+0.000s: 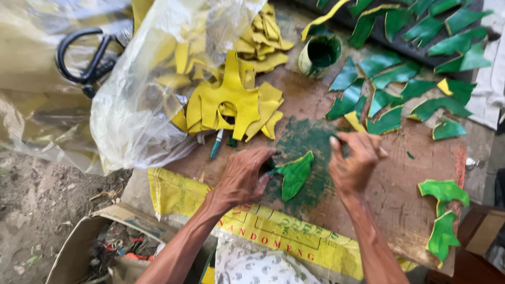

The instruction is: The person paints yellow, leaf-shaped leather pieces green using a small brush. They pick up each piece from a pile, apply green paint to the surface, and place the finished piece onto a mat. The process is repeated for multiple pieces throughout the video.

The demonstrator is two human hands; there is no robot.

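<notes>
I am looking down at a brown bench (400, 189) where one green-painted cut-out piece (294, 176) is lying on a dark green paint smear, between my two hands. Its long axis is running from the near left up toward the far right, with a yellow edge showing along its upper rim.

My left hand (243, 176) is sitting just left of the piece, and its fingertips are pressing the piece's left end down; the grip here is closed onto that end rather than lifted around it. My right hand (353, 160) is hovering just right of the piece's far tip, apart from it, with its fingers pinched together on something thin and dark, which I cannot identify. So the left hand is the nearer one, already touching.

Painted green pieces (415, 87) are drying to the far right, unpainted yellow pieces (231, 102) are heaped to the far left, and a paint cup (320, 55) is standing beyond.
</notes>
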